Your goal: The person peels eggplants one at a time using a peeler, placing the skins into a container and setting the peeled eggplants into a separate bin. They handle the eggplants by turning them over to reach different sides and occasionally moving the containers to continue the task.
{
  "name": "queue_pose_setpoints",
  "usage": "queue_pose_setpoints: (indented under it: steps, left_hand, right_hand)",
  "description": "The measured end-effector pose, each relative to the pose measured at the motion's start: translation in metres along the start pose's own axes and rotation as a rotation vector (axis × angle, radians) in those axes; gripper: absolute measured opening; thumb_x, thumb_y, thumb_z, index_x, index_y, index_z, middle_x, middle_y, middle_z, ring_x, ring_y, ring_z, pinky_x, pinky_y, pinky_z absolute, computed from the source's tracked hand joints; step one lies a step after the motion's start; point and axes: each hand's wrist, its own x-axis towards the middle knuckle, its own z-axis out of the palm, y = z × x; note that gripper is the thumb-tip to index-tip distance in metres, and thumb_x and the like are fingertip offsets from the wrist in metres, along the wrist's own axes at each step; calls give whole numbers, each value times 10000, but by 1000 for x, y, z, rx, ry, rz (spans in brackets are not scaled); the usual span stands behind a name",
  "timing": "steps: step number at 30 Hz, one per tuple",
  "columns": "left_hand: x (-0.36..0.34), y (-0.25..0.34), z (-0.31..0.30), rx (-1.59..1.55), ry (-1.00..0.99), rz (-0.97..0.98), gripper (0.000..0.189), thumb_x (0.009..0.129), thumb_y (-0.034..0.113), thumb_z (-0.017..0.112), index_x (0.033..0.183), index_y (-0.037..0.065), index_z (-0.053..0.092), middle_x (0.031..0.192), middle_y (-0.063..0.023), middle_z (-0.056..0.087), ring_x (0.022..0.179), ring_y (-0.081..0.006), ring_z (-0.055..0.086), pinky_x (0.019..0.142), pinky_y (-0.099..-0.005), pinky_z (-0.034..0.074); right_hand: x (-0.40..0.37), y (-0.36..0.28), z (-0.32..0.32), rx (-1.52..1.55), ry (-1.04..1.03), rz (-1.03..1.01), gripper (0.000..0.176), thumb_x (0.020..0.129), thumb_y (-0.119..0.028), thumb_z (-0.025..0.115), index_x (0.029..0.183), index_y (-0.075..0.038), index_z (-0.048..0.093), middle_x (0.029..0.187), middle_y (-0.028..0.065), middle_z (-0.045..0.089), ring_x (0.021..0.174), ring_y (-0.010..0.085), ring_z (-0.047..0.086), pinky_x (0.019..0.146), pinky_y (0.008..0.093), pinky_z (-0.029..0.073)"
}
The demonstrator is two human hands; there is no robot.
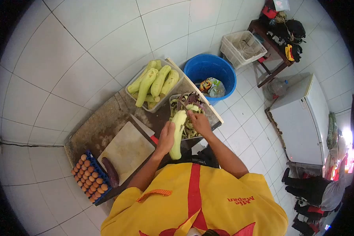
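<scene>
My left hand (167, 137) is wrapped around a long, pale green peeled eggplant (177, 138), which points away from me. Beside its upper end, my right hand (199, 122) is closed, and its fingers hide whatever small tool they hold. Beneath both hands sits a clear tub of peelings (189, 131), dark purple and green strips mixed together. Further back, a translucent container (158, 107) is piled with several peeled eggplants (147, 86). One unpeeled purple eggplant (110, 172) lies on the left edge of the cutting board (126, 151).
A knife (142, 125) with a red handle lies at the board's far right edge. Eggs (91, 177) fill a blue tray at the table's left end. A blue bin (210, 63) stands behind the table. At right are a white crate (240, 51) and a white freezer (297, 122).
</scene>
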Motion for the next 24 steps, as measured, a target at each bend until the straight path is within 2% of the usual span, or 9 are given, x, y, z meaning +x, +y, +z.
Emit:
queue_pose_setpoints:
  steps: [4, 7, 8, 12, 15, 16, 19, 20, 24]
  left_hand:
    - [2, -14, -4, -211, 188, 21, 517, 1113, 396, 360, 1328, -33, 553, 1168, -112, 639, 1034, -198, 608, 940, -354, 472]
    - [7, -23, -25, -382, 111, -116, 537, 1101, 442, 372, 1318, -17, 545, 1114, -104, 648, 947, -181, 647, 845, -338, 540]
    - [11, -27, -25, -445, 140, -62, 518, 1095, 470, 371, 1287, 31, 567, 987, -71, 652, 778, -162, 641, 686, -333, 552]
    - [13, -4, -27, -660, 175, -174, 505, 1091, 498, 364, 1233, 66, 582, 901, -60, 635, 741, -179, 631, 665, -342, 544]
    - [17, -1, -29, -749, 132, -223, 507, 1090, 509, 354, 1213, 75, 586, 887, -62, 637, 735, -186, 632, 662, -342, 542]
    - [19, -5, -29, -772, 109, -219, 508, 1095, 493, 350, 1259, 66, 571, 967, -72, 640, 803, -189, 638, 711, -348, 543]
    - [25, 1, -24, -823, 77, -213, 523, 1105, 463, 344, 1355, 47, 540, 1146, -99, 644, 963, -201, 650, 819, -366, 545]
    - [24, 7, -17, -829, 91, -220, 526, 1104, 464, 346, 1360, 47, 537, 1165, -106, 641, 985, -206, 651, 831, -372, 546]
    - [28, -7, -3, -667, 49, -184, 534, 1108, 437, 351, 1359, 7, 545, 1222, -112, 627, 1060, -187, 623, 913, -346, 511]
  right_hand:
    - [-11, -13, -20, 905, -529, 735, 644, 1048, -632, 356, 903, -48, 585, 544, -53, 366, 404, 83, 360, 368, 241, 294]
    - [-12, -26, -33, 1113, -704, 769, 655, 1049, -632, 352, 885, -40, 581, 530, -37, 362, 368, 100, 345, 350, 253, 320]
    - [-14, -33, -36, 1101, -714, 774, 671, 1050, -633, 340, 883, -28, 579, 525, -31, 365, 359, 100, 344, 334, 262, 327]
    - [-27, -55, -52, 1054, -778, 706, 679, 1066, -599, 335, 886, -6, 615, 517, -19, 406, 381, 117, 394, 375, 280, 363]
    - [-39, -54, -47, 680, -573, 302, 655, 1051, -591, 410, 890, 0, 641, 537, 5, 475, 413, 133, 461, 431, 307, 415]
    - [-44, -55, -48, 323, -383, 108, 557, 1016, -550, 527, 920, -19, 668, 582, 89, 580, 493, 247, 596, 513, 386, 486]
    - [-53, -63, -50, -131, -72, -309, 466, 975, -510, 601, 942, -52, 681, 684, 172, 658, 634, 370, 670, 588, 474, 518]
    - [-55, -67, -52, -111, -85, -274, 431, 967, -489, 614, 940, -64, 683, 750, 212, 671, 730, 437, 663, 627, 531, 514]
    - [-46, -51, -41, -205, 36, -182, 423, 972, -469, 614, 918, -54, 675, 742, 216, 670, 712, 434, 663, 629, 530, 513]
